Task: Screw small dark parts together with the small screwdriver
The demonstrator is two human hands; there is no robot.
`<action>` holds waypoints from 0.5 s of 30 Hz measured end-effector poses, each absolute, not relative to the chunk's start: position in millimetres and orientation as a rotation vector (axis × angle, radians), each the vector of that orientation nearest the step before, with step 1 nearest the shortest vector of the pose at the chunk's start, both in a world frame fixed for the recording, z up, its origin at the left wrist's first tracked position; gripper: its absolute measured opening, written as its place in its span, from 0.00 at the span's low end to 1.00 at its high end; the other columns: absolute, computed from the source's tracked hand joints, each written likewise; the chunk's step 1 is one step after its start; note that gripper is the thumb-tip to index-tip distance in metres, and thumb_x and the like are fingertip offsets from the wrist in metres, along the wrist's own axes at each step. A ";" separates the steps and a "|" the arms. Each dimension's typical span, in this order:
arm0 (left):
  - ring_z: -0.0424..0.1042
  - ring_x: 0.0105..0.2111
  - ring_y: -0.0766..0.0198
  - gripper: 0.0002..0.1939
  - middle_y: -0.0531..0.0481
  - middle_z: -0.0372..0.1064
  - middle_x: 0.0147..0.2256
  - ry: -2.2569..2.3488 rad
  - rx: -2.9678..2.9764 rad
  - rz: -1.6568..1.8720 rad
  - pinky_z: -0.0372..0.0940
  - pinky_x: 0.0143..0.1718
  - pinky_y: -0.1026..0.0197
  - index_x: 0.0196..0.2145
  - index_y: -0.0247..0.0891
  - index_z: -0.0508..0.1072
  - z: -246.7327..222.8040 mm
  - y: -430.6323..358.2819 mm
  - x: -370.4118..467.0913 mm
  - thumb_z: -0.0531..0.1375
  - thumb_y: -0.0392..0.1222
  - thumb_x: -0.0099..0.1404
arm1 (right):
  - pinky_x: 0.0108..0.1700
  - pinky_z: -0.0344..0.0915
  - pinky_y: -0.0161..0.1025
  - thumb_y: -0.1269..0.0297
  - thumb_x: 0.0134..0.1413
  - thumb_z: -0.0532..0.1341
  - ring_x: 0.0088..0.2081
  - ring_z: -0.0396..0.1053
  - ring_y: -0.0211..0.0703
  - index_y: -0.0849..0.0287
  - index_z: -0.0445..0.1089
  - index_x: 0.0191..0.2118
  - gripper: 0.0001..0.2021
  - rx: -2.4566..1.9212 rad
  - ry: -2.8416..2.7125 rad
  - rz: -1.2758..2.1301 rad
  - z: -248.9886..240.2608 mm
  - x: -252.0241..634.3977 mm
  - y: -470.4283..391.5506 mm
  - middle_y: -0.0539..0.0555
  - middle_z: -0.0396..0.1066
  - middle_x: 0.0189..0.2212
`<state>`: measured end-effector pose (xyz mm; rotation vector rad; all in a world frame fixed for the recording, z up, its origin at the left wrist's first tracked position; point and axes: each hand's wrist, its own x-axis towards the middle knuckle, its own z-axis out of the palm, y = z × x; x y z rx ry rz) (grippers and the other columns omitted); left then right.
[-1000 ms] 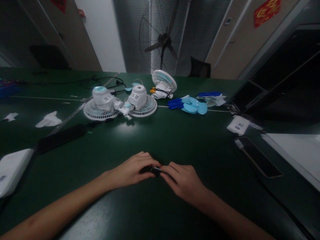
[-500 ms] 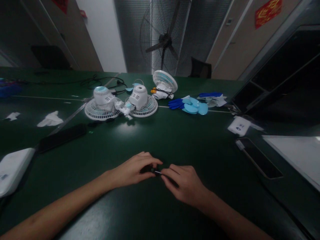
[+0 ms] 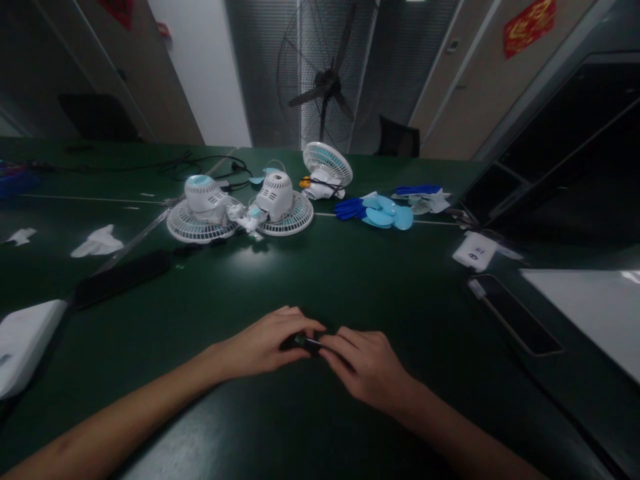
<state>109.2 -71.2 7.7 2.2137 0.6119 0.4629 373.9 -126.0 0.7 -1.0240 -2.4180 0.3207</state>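
Observation:
Near the middle of the green table (image 3: 250, 293), my left hand (image 3: 275, 338) has its thumb and fingers curled around a small dark object (image 3: 300, 341), whose shape is too dim to make out. My right hand (image 3: 365, 363) pinches a thin metal rod (image 3: 313, 342) that points left and meets the dark object. The fingertips of both hands are close together, low over the tabletop. My right palm hides the rest of the rod.
White fans (image 3: 203, 210) lie farther back, with blue gloves (image 3: 350, 208) and light blue fan blades (image 3: 387, 212) right of them. A phone (image 3: 515, 315) lies right, a white box (image 3: 27, 343) left. A dark flat object (image 3: 123, 278) is beside the box.
The small dark object shows a little more between my left fingers. My right hand has shifted very slightly left. The whole view has moved slightly.

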 end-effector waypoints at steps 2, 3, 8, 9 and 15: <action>0.72 0.50 0.55 0.26 0.45 0.74 0.50 0.600 2.209 0.469 0.67 0.51 0.53 0.67 0.47 0.68 7.7 -71.0 108.8 0.65 0.44 0.74 | 0.32 0.62 0.39 0.66 0.72 0.57 0.30 0.72 0.40 0.56 0.75 0.47 0.09 -0.996 -2.395 0.340 2.0 374.9 -127.8 0.51 0.75 0.33; 0.72 0.50 0.55 0.26 0.45 0.74 0.49 0.593 2.206 0.471 0.67 0.51 0.53 0.67 0.47 0.67 7.3 -70.8 108.5 0.65 0.43 0.75 | 0.32 0.62 0.39 0.67 0.71 0.57 0.30 0.72 0.40 0.56 0.75 0.47 0.08 -0.984 -2.401 0.360 2.3 375.1 -128.6 0.51 0.75 0.33; 0.72 0.50 0.55 0.25 0.44 0.74 0.49 0.584 2.203 0.479 0.67 0.51 0.53 0.67 0.47 0.67 4.2 -69.7 107.2 0.65 0.43 0.75 | 0.33 0.62 0.40 0.67 0.72 0.57 0.31 0.73 0.41 0.56 0.75 0.47 0.09 -1.007 -2.434 0.360 -0.4 373.2 -128.3 0.51 0.75 0.34; 0.72 0.50 0.55 0.25 0.44 0.74 0.49 0.581 2.203 0.487 0.67 0.51 0.53 0.67 0.47 0.67 3.9 -69.6 107.2 0.65 0.43 0.75 | 0.33 0.62 0.40 0.66 0.73 0.56 0.32 0.73 0.41 0.57 0.75 0.48 0.09 -1.006 -2.444 0.350 -1.3 372.6 -127.7 0.51 0.76 0.35; 0.72 0.50 0.54 0.24 0.44 0.73 0.50 0.622 2.202 0.446 0.67 0.51 0.53 0.66 0.47 0.69 7.6 -71.0 108.8 0.65 0.44 0.75 | 0.34 0.62 0.39 0.62 0.78 0.53 0.34 0.75 0.41 0.57 0.73 0.52 0.12 -1.010 -2.400 0.279 -4.3 372.2 -124.7 0.52 0.77 0.38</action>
